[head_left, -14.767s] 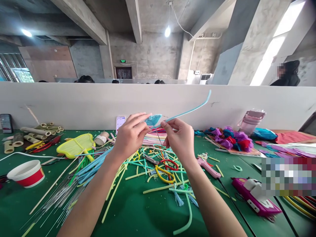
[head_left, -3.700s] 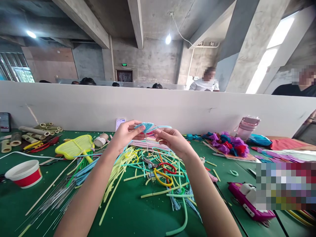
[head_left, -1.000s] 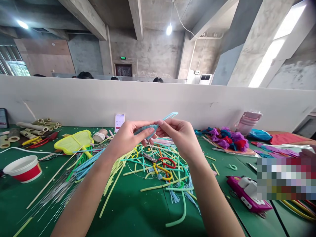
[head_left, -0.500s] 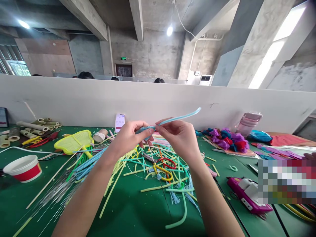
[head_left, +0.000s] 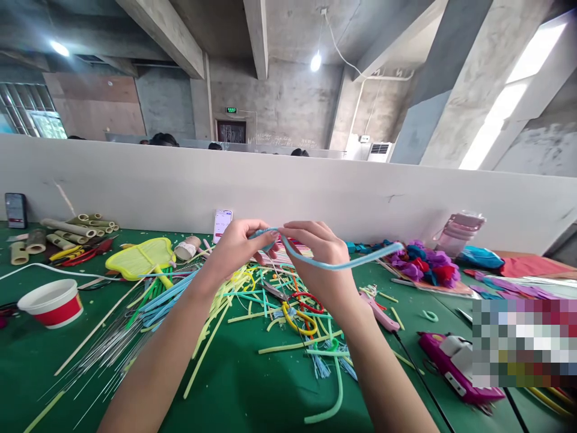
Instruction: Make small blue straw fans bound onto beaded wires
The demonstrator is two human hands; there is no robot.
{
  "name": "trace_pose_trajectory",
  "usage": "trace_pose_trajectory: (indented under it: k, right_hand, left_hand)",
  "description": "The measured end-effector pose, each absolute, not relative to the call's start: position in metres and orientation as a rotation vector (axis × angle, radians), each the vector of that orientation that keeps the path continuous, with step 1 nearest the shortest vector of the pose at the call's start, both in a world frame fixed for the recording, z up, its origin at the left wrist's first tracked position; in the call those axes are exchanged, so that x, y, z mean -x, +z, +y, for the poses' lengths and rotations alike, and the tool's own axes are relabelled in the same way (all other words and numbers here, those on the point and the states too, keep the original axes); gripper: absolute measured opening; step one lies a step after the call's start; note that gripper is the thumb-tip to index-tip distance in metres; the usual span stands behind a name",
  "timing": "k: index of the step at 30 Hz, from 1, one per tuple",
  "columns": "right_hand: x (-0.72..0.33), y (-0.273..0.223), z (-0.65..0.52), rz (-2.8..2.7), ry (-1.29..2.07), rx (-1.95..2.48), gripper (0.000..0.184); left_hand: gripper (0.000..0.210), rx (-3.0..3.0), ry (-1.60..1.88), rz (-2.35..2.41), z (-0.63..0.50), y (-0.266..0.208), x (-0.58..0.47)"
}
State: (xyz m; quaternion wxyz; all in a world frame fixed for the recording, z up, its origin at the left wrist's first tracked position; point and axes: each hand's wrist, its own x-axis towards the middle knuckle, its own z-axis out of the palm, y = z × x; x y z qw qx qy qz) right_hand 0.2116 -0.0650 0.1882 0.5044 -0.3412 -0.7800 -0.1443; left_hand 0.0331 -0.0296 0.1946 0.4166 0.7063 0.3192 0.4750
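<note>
Both hands meet over the middle of the table around a light-blue pipe cleaner. My left hand pinches its wrapped or coiled end between thumb and fingers. My right hand grips the strip close by, fingertips almost touching the left ones. The loose length curves across the back of my right hand and sticks out to the right. A thin wire or thread hangs below the left fingers. Beneath lie scissors with red and yellow handles among scattered yellow and green pipe cleaner pieces.
A red-and-white paper cup, a yellow net-like paddle and bamboo pieces are on the left. A phone leans on the partition. Purple and red bundles, a magenta device and a pink-handled tool are on the right.
The loose end of the blue pipe cleaner has swung down, from pointing up and right to lying across my right hand. The right hand has turned, its back more visible.
</note>
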Motion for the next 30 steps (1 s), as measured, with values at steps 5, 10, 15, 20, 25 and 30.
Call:
trace_pose_trajectory:
  k: [5, 10, 15, 20, 25, 30]
  right_hand:
    - [-0.232, 0.188, -0.057, -1.900, -0.256, 1.164, 0.031]
    - [-0.272, 0.158, -0.061, -2.320, -0.047, 1.616, 0.027]
    - [-0.282, 0.107, -0.065, -2.484, 0.233, 1.745, 0.016]
    - [-0.260, 0.065, -0.034, -2.438, 0.236, 1.770, 0.048]
    - [-0.258, 0.048, -0.014, -2.454, 0.318, 1.721, 0.059]
    - [-0.278, 0.047, -0.018, -2.209, 0.500, 1.545, 0.041]
  left_hand:
    - [0.036, -1.742, 1.089, 0.858, -0.009, 0.191, -0.011]
    - [0.018, -1.707, 1.072, 0.909, 0.008, 0.187, 0.006]
    - [0.008, -1.661, 1.072, 0.947, 0.014, 0.186, 0.010]
    - [0.008, -1.636, 1.150, 0.972, 0.020, 0.184, 0.012]
    - [0.015, -1.583, 1.205, 0.999, 0.022, 0.182, 0.012]
    - [0.015, -1.566, 1.233, 0.935, 0.020, 0.183, 0.013]
